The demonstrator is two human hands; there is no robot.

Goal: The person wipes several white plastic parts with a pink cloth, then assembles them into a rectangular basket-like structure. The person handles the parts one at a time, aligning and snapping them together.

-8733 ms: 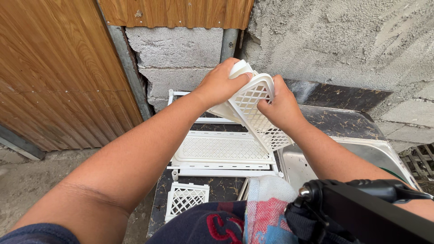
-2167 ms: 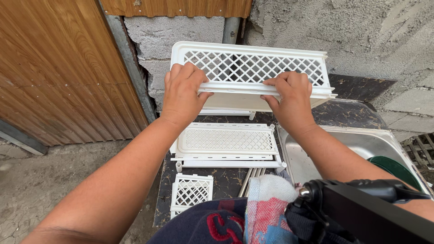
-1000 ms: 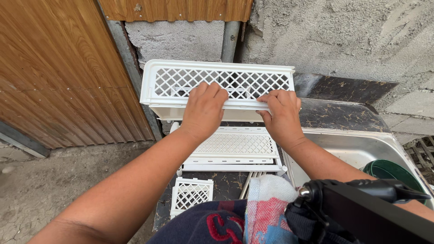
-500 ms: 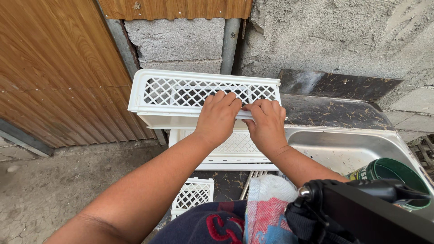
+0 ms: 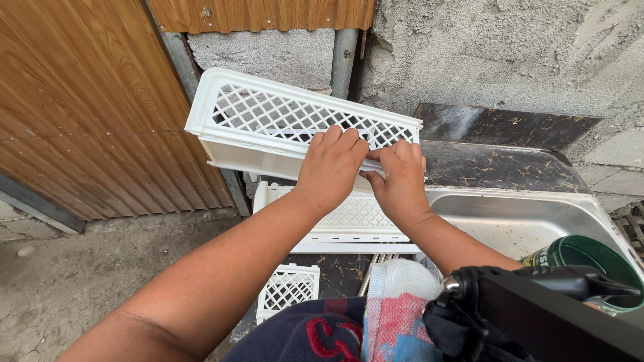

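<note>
I hold a long white plastic lattice basket (image 5: 261,127) up in front of the wall, tilted so its left end is higher. My left hand (image 5: 332,164) grips its lower rim near the right end. My right hand (image 5: 401,175) grips the same rim right beside it, the two hands touching. Below them a second white lattice tray (image 5: 355,221) lies flat on the dark counter.
A steel sink (image 5: 530,221) sits to the right with a green cup (image 5: 590,258) in it. A small white lattice piece (image 5: 288,291) lies lower down. A dark marbled counter (image 5: 496,167), rough concrete wall (image 5: 510,53) and wooden panel (image 5: 87,114) surround the spot. A black device (image 5: 537,315) is at the bottom right.
The basket has moved left and tilted, and my two hands have slid together along its lower rim toward the right end. The view has shifted, so the green cup now shows.
</note>
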